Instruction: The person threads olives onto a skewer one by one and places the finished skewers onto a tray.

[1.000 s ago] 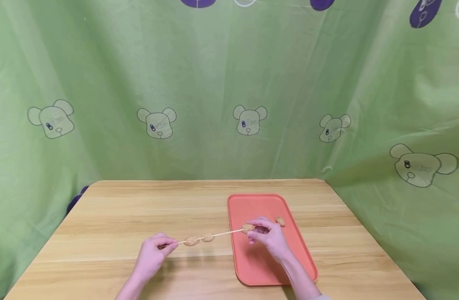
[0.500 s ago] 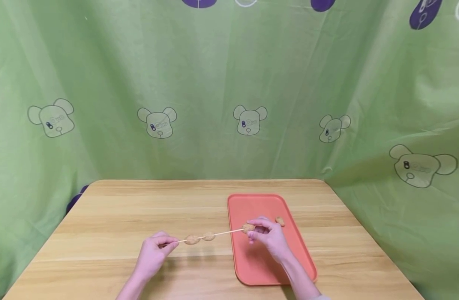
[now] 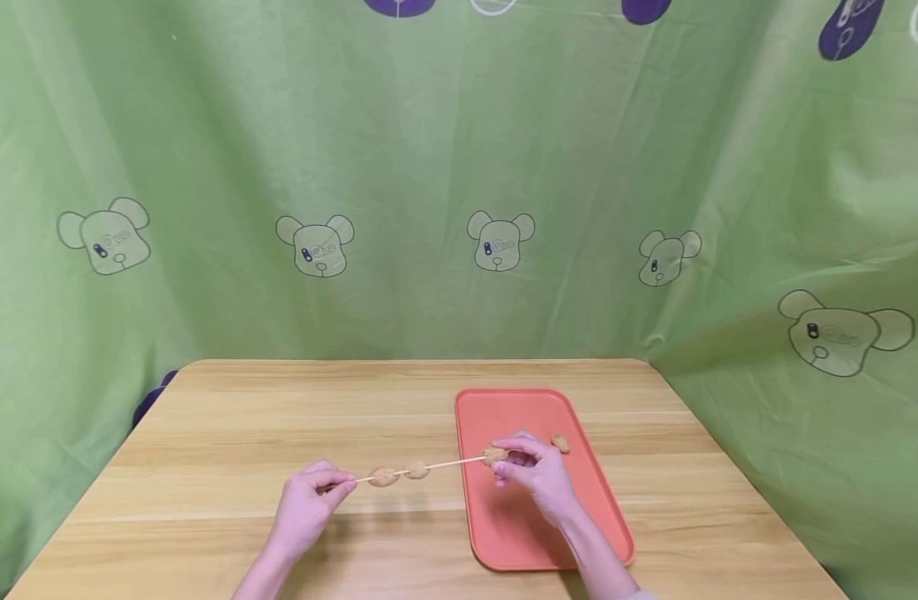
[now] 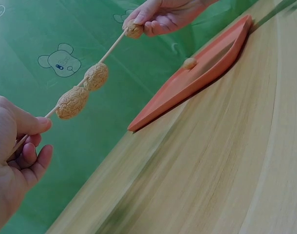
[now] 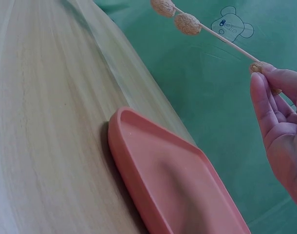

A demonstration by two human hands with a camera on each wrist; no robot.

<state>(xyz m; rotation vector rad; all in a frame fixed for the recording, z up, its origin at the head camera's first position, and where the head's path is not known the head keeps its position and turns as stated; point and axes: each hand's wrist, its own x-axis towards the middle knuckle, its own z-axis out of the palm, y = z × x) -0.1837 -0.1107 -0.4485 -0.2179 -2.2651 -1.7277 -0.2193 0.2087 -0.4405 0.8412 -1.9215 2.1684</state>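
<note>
My left hand (image 3: 303, 510) pinches a thin wooden skewer (image 3: 450, 464) by its left end, above the table. Two wrinkled, tan, oval food balls are threaded near that hand: a larger ball (image 4: 72, 102) and, touching it, a smaller ball (image 4: 96, 76). At the skewer's far end my right hand (image 3: 540, 477) pinches another tan ball (image 3: 494, 456) between thumb and fingertips. The skewer's tip meets this ball; how deep it goes is hidden. One more oblong tan piece (image 3: 560, 442) lies on the coral tray (image 3: 530, 546), beyond the right hand.
The tray lies on the right half of a light wooden table (image 3: 279, 408). A green curtain (image 3: 414, 308) with bear-head prints hangs behind and along both sides of the table.
Both hands and the skewer are nearly still. The skewer and its threaded balls have risen very slightly.
</note>
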